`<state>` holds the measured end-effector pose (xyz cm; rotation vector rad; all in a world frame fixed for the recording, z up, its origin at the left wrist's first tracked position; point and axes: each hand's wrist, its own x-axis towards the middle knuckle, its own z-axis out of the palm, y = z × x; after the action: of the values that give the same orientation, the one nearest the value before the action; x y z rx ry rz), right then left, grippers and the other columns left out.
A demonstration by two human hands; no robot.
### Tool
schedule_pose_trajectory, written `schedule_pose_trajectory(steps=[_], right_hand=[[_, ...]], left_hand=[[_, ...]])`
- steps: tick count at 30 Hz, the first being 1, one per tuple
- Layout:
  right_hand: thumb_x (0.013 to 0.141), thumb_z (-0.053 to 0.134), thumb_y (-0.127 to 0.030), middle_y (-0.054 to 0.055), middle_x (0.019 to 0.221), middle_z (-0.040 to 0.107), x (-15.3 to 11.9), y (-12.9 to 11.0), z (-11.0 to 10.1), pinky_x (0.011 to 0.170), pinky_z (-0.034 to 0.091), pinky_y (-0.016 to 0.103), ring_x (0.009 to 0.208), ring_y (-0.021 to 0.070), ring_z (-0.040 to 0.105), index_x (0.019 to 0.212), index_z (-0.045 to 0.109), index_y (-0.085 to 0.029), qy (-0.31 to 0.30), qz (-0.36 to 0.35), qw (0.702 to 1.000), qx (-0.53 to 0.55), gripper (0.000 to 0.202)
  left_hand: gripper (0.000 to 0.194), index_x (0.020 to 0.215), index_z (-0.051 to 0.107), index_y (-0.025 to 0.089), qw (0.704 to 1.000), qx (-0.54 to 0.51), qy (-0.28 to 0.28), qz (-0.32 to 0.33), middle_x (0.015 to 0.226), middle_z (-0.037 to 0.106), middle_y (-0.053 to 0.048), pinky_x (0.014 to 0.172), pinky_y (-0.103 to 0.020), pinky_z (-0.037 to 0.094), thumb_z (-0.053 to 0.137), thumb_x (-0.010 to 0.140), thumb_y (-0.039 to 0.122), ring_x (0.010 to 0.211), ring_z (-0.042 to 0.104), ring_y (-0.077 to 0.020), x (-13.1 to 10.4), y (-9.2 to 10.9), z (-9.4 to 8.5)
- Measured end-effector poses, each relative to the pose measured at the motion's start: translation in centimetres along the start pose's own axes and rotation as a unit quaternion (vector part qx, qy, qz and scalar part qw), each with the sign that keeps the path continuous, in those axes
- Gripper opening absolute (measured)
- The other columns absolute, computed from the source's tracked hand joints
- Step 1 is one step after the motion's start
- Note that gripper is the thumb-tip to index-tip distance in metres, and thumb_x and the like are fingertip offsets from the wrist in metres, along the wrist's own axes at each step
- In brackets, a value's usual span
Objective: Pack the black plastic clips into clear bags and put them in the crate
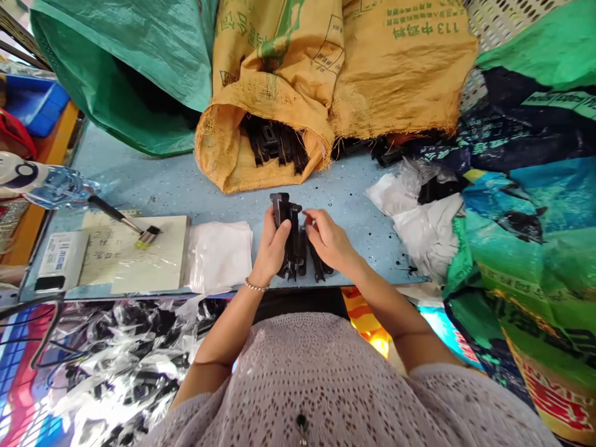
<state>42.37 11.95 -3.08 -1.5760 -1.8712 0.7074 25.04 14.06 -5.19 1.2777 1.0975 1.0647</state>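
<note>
My left hand (270, 245) is closed around black plastic parts (280, 208), long and narrow, held upright over the front of the table. Its thumb lies across their near face. Just to the right is my right hand (328, 239), its fingers curled together close to the top of the held parts. Whatever sits between those fingertips is hidden or too small to name. Below the hands, more black parts (318, 264) lie on the blue speckled table (335, 192). Similar black parts (274, 144) fill the mouth of a yellow woven sack (228, 171).
Left of my hands lie a stack of clear plastic bags (220, 254), a paper pad (161, 264) with a brush (121, 217), and a bottle (60, 186). A green sack (125, 37) stands behind. Crumpled white bags (428, 230) lie right. Bagged black parts (125, 360) are below the edge.
</note>
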Motion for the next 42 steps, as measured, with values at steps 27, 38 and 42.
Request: schedule_pose_trajectory(steps=[27, 38, 42], right_hand=[[0.101, 0.046, -0.02, 0.034, 0.123, 0.066, 20.3, 4.2, 3.3, 0.098, 0.047, 0.048, 0.12, 0.0397, 0.064, 0.13, 0.051, 0.002, -0.012, 0.209, 0.948, -0.24, 0.036], [0.098, 0.053, -0.044, -0.003, 0.062, 0.064, 8.7, 4.3, 0.1, 0.041, 0.035, 0.023, 0.043, 0.0122, 0.05, 0.093, 0.045, -0.024, -0.018, 0.225, 0.961, 0.163, 0.022], [0.095, 0.059, -0.051, -0.005, 0.064, 0.065, 1.1, 0.7, 0.9, 0.047, 0.04, 0.024, 0.045, 0.0122, 0.053, 0.092, 0.046, -0.026, -0.16, 0.143, 0.952, 0.22, 0.028]], left_hand=[[0.061, 0.155, 0.04, 0.013, 0.854, 0.517, -0.017, -0.059, 0.107, 0.072, -0.022, 0.073, -0.044, 0.058, 0.037, 0.104, 0.047, 0.08, 0.074, -0.0314, -1.2, -6.0, 0.9], [0.05, 0.133, 0.06, 0.018, 0.996, 0.092, 0.012, -0.001, 0.126, 0.065, -0.017, 0.098, -0.045, 0.055, 0.049, 0.099, 0.054, 0.111, 0.067, -0.0256, 2.8, -4.4, -2.2], [0.056, 0.138, 0.049, 0.024, 0.981, -0.171, 0.018, -0.086, 0.122, 0.068, -0.013, 0.082, -0.039, 0.06, 0.047, 0.097, 0.061, 0.099, 0.072, -0.0228, 4.3, -2.6, -0.9]])
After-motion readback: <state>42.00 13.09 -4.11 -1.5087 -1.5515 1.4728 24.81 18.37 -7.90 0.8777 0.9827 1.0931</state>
